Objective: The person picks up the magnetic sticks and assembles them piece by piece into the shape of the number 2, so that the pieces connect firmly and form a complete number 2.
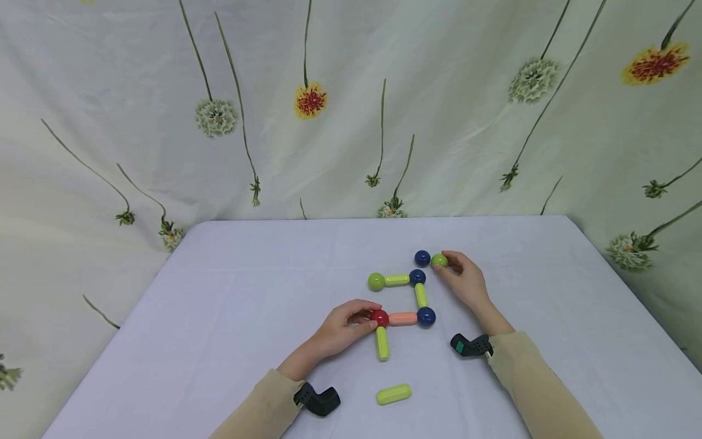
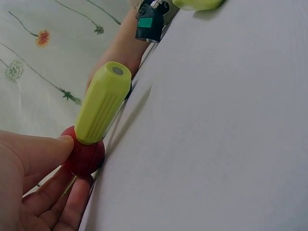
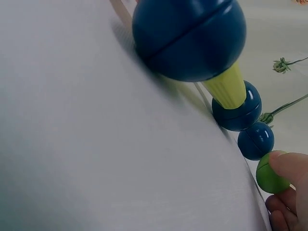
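Observation:
My left hand (image 1: pixel 341 329) pinches a red ball (image 1: pixel 379 317) between thumb and fingers. A yellow-green stick (image 2: pixel 103 103) joins that ball and points toward the near side, its far end bare. From the red ball a salmon stick (image 1: pixel 403 319) leads to a blue ball (image 1: pixel 426 316). Another yellow-green stick (image 1: pixel 421 295) runs from there to a second blue ball (image 1: pixel 417 277). A further yellow-green stick (image 1: pixel 397 280) ends in a green ball (image 1: pixel 376 281). At the back, my right hand (image 1: pixel 465 281) pinches another green ball (image 3: pixel 272 174) beside a loose blue ball (image 1: pixel 422 258).
A loose yellow-green stick (image 1: pixel 393 394) lies near the front of the white-covered table (image 1: pixel 247 341). Behind the table hangs a flower-printed cloth (image 1: pixel 340 146). Each wrist wears a black camera band (image 1: pixel 318 400).

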Motion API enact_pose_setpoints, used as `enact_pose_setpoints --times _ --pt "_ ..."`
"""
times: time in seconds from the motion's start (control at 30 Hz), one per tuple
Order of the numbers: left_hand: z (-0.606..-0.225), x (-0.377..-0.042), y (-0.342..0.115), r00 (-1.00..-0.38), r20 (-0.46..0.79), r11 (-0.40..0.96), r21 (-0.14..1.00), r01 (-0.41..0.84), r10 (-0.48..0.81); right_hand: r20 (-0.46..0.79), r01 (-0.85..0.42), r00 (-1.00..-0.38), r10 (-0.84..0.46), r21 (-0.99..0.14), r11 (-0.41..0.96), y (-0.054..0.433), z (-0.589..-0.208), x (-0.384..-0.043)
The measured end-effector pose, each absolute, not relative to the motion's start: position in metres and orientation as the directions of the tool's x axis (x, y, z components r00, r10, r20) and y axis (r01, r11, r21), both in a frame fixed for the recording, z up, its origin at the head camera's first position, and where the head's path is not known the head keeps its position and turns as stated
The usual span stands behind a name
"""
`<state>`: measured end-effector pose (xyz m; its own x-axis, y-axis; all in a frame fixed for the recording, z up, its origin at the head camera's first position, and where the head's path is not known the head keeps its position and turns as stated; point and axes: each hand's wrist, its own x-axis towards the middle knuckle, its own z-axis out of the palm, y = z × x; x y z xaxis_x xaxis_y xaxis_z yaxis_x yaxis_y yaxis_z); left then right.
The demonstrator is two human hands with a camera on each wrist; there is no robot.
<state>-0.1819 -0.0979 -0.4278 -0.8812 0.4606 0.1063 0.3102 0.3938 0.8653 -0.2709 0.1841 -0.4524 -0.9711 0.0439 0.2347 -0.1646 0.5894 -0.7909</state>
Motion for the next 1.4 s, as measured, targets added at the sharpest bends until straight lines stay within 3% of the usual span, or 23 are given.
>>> enact_pose_setpoints --times 0.2,0.5,0.83,1.1,1.4 --pt "-0.448 -0.192 -0.103 -0.884 0.113 0.385 0.870 0.308 0.453 0.208 -0.129 -0.975 0.076 -0.814 0.567 0.183 -0.451 -0.268" --pt "-0.450 -0.193 -0.104 -0.882 0.105 0.391 0.868 0.307 0.459 0.210 -0.113 -0.968 0.141 -0.858 0.501 0.184 -0.451 -0.266" --pt "-0.409 -0.172 -0.097 -0.884 0.118 0.382 0.870 0.311 0.452 0.174 -0.068 -0.956 0.237 -0.914 0.400 0.181 -0.450 -0.258" --pt "-0.433 -0.183 -0.099 -0.891 0.120 0.400 0.862 0.312 0.437 0.094 -0.013 -0.960 0.265 -0.956 0.292 0.179 -0.447 -0.241" --pt "-0.447 -0.190 -0.104 -0.882 0.127 0.354 0.883 0.309 0.453 0.078 -0.003 -0.967 0.244 -0.956 0.295 0.173 -0.448 -0.214"
